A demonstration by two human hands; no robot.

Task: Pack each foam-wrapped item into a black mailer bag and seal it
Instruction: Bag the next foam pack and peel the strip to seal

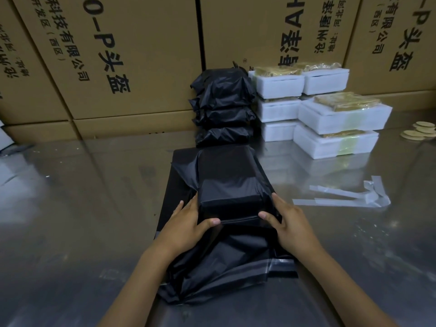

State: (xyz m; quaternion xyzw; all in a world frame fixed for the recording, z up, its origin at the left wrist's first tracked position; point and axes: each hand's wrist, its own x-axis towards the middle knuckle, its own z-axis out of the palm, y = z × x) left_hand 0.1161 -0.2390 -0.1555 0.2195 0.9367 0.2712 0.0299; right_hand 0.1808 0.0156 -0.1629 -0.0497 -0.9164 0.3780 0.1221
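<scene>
A black mailer bag lies in the middle of the steel table with a box-shaped item inside it. My left hand grips the bag's near left corner around the item, and my right hand grips the near right corner. The bag's loose open end with its grey adhesive strip trails toward me. Behind it stands a stack of sealed black bags. To the right are several white foam-wrapped items in stacks, with gold contents showing on top.
Large cardboard cartons wall off the back of the steel table. Peeled clear strips lie to the right of the bag. Several pale round discs sit at the far right edge.
</scene>
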